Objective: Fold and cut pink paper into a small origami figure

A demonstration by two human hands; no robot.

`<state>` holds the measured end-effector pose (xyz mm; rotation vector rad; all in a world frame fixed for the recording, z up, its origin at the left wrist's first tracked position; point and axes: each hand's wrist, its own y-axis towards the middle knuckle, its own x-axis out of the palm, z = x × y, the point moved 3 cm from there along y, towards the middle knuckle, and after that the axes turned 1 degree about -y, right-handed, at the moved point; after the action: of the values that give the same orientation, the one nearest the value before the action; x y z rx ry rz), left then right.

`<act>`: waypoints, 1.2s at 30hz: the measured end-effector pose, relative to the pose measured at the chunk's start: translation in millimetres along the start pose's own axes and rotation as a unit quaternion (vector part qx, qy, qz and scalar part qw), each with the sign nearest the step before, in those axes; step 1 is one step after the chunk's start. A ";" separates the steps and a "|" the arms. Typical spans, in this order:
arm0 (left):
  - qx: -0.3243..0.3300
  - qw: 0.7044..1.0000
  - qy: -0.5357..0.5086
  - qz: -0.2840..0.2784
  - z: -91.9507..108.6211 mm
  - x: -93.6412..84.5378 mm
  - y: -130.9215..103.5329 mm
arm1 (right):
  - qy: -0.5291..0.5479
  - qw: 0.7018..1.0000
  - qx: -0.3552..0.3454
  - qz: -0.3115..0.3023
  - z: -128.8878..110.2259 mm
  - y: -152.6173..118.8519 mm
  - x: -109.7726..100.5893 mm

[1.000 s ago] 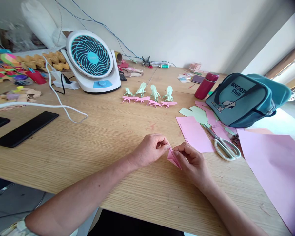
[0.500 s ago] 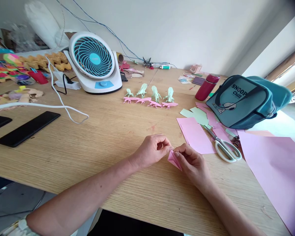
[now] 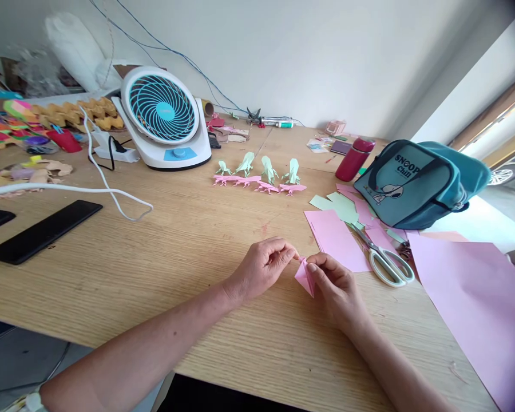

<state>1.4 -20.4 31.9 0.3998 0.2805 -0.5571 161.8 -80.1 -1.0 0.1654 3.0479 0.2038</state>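
Observation:
A small folded piece of pink paper (image 3: 304, 278) is between my two hands, just above the table. The thumb and fingers of my right hand (image 3: 335, 281) pinch it along its right side. My left hand (image 3: 266, 263) is closed, its fingertips at the paper's narrow upper end; the exact contact is too small to see clearly. Beyond my hands stand several folded green paper figures (image 3: 268, 169) with legs, behind a row of pink ones (image 3: 266, 187). A stack of pink paper sheets (image 3: 337, 237) lies just past my right hand.
White-handled scissors (image 3: 390, 266) lie right of the stack, among green paper pieces (image 3: 341, 205). A large pink sheet (image 3: 476, 303) covers the right side. Behind are a teal bag (image 3: 405, 183) and a red bottle (image 3: 355, 160). A fan (image 3: 165, 114) and white cable (image 3: 107, 177) are left.
My left fingertips have drawn slightly away from my right ones at the paper's upper end, and more of the folded paper shows. The whole view has shifted a little.

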 end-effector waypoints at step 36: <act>-0.052 0.997 -0.062 -0.006 -2.5 12.0 -6.1 | 0.033 0.998 -0.018 0.055 -6.4 1.7 1.0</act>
<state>7.5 -29.5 23.5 0.2611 0.1914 -0.5751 160.4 -79.2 5.5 0.3312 3.1001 0.2779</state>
